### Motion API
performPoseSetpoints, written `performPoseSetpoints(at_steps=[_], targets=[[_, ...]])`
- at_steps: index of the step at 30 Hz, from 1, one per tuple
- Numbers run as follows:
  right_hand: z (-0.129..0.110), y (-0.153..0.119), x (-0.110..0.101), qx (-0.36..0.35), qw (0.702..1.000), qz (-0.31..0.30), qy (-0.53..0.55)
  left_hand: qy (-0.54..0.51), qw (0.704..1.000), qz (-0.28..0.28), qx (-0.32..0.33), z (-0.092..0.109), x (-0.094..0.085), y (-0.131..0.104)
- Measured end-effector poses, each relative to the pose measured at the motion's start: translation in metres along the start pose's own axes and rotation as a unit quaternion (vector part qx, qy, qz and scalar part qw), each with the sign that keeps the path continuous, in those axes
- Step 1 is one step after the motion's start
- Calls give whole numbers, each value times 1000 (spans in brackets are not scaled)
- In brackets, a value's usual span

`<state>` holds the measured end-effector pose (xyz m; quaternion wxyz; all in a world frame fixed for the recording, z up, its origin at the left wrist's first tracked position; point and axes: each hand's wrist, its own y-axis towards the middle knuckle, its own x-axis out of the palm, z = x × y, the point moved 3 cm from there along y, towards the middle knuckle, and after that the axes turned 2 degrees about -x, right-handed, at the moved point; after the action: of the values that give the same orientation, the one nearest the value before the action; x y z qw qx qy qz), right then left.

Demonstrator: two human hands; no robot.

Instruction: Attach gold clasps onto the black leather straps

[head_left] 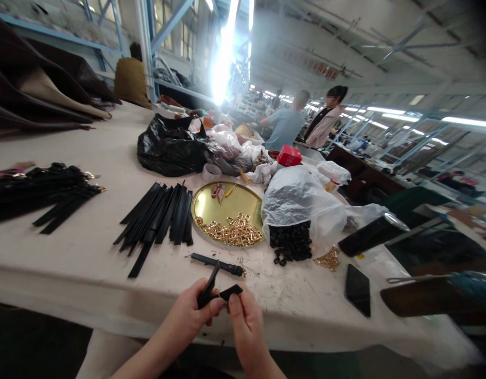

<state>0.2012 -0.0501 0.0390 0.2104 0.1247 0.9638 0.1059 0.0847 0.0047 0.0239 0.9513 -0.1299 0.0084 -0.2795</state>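
Between my two hands, at the table's front edge, is a black strap [231,291] bent over on itself. My left hand [201,302] pinches one part of it, and my right hand [245,313] grips the other end between thumb and fingers. A small gold glint shows at the strap between the hands, too small to make out fully. Just beyond my hands lies a dark pen-like tool [217,264]. Further back, a round gold tray [211,202] holds a heap of small gold buckles [238,231]. Loose black straps [159,216] lie fanned out left of the tray.
Finished-looking straps with gold ends [49,189] are piled at far left. A clear plastic bag [298,195] spills black pieces [292,242] at right, near a phone [357,289] and a dark cylinder [371,235]. A black bag [171,145] stands behind. Two people stand further off.
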Motion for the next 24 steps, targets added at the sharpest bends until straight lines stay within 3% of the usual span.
performPoseSetpoints(at_steps=[4, 6, 7, 10, 12, 17, 24], targets=[[11, 9, -24, -34, 994, -69, -84, 45, 998, -35, -3, -8, 5, 9], [29, 23, -52, -21, 976, -35, -215, 69, 997, -34, -20, -11, 6, 12], [40, 32, -69, 0, 950, 10, -313, 70, 997, -19, -30, -11, 6, 14], [72, 60, -109, 19, 915, 53, -400, 44, 997, 30, -51, -9, 7, 15], [88, 74, -121, 20, 902, 49, -429, 32, 997, 41, -54, -7, 9, 13], [96, 77, -111, -3, 902, 31, -431, 28, 996, 47, -66, -3, 6, 8], [84, 63, -81, -3, 955, 13, -296, 48, 997, 31, -53, -3, 5, 12]])
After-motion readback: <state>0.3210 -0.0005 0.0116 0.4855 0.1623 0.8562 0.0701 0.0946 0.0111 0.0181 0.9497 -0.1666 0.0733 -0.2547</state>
